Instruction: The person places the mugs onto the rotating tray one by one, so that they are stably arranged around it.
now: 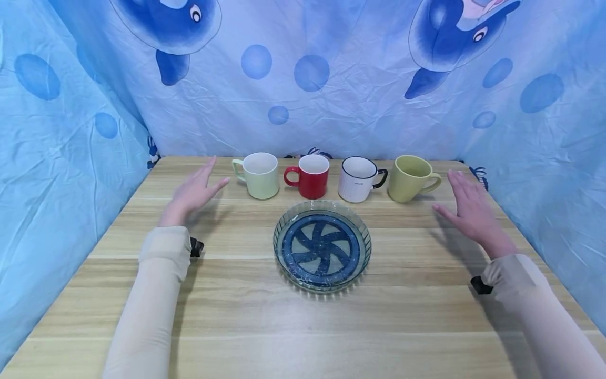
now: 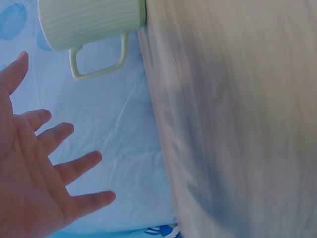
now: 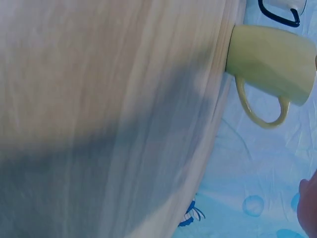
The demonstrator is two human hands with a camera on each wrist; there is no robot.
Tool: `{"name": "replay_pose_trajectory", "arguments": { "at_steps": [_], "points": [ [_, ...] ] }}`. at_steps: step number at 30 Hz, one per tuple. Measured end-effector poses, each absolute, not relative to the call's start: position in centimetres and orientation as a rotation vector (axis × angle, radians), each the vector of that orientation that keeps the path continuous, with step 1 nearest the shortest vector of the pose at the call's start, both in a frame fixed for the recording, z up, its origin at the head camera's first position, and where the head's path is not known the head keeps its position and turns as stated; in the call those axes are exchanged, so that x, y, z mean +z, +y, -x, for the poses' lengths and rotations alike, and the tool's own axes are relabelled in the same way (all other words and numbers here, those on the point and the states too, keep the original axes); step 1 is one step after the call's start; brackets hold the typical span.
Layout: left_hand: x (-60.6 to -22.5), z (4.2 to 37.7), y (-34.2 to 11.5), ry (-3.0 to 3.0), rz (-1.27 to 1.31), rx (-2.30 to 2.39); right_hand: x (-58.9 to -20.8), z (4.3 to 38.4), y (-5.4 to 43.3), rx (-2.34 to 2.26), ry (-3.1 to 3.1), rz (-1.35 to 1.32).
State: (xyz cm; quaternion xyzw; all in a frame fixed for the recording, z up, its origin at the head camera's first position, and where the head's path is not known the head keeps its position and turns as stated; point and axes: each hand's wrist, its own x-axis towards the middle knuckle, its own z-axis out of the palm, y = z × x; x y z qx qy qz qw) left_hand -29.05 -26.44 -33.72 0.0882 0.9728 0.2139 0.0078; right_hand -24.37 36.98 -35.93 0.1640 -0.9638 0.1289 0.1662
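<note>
Four mugs stand in a row at the table's back edge. At the left end is a pale green mug, handle to the left; my left hand is apart from it, fingers straight and thumb spread. A red mug and a white mug with a black rim and handle fill the middle. An olive-green mug ends the row, its handle toward my right hand, which is above the table with fingers straight. In front of the mugs sits a round glass dish with a blue swirl pattern.
The wooden table has a blue curtain with whale prints behind it and along both sides. Small black devices are worn at the left wrist and the right wrist.
</note>
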Motion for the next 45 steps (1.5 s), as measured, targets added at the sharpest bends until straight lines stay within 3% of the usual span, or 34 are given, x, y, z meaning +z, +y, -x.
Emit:
{"name": "replay_pose_trajectory", "arguments": {
  "at_steps": [10, 19, 45],
  "points": [
    [-34.4, 29.8, -26.5, 2.896, -0.236, 1.046, -35.9, 24.0, 35.0, 0.57, -2.661, -0.454],
    [-34.9, 30.1, -26.6, 2.802, -0.252, 1.321, -36.8, 23.7, 32.7, 0.593, -2.652, -0.595],
    [-36.3, 32.3, -26.5, 2.504, -0.231, 1.654, -37.6, 22.0, 27.1, 1.13, -2.86, -0.872]
  ]
}}
